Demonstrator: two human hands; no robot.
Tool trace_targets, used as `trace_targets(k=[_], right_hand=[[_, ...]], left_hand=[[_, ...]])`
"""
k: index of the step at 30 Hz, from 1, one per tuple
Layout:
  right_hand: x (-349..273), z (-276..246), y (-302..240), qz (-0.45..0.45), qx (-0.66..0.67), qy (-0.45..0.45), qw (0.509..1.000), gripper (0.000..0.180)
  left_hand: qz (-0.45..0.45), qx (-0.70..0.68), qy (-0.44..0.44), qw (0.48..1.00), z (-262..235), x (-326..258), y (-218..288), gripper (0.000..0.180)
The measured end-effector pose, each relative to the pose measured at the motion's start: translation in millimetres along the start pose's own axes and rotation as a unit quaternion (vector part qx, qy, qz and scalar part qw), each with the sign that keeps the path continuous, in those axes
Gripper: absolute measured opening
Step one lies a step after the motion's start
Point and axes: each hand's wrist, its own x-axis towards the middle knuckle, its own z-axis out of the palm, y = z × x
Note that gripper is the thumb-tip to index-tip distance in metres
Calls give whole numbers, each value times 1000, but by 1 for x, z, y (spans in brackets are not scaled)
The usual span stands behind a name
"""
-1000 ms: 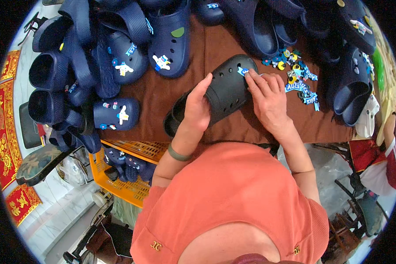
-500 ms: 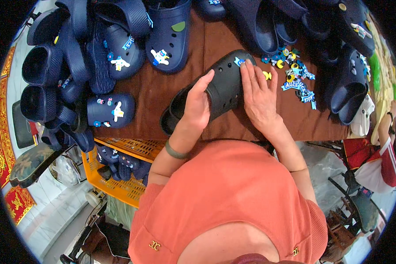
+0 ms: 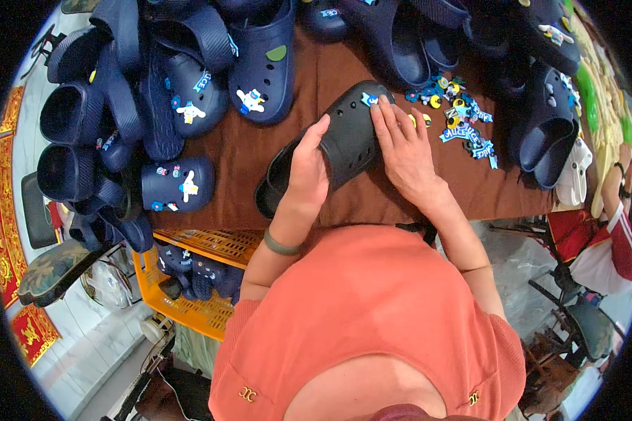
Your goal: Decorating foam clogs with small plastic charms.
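Note:
A black perforated clog (image 3: 344, 137) lies on the brown tabletop (image 3: 232, 168) in front of me, toe pointing up and right. My left hand (image 3: 307, 172) grips its heel side, thumb on the upper. My right hand (image 3: 400, 144) lies flat over the toe, fingers pressing by a small blue charm (image 3: 369, 99) stuck in one hole. A heap of small colourful charms (image 3: 456, 116) sits just right of my right hand.
Many navy clogs (image 3: 189, 98) with charms crowd the table's left, back and right (image 3: 541, 126). An orange crate (image 3: 189, 281) with more clogs stands below the table edge. Another person's arm (image 3: 621, 189) is at far right, beside chairs.
Both hands and the black clog have stayed in place. My right hand's fingers have spread flatter over the toe.

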Motion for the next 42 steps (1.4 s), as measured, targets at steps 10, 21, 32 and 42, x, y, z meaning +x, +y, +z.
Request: trace_targets(k=[10,21,32,42], right_hand=[[-39,11,30,125,151,71,978,33],[-39,39,38,250,240,66,936,16],[-30,-13,14,202,416,170,870,25],[-17,1,1,107,422,89,896,20]], left_hand=[[-1,37,3,999,3,-7,-2,44],[69,298,27,952,4,-12,-10,32],[112,342,-24,932,-12,-6,-16,34],[132,369,-62,918,-13,-5,-18,32]])
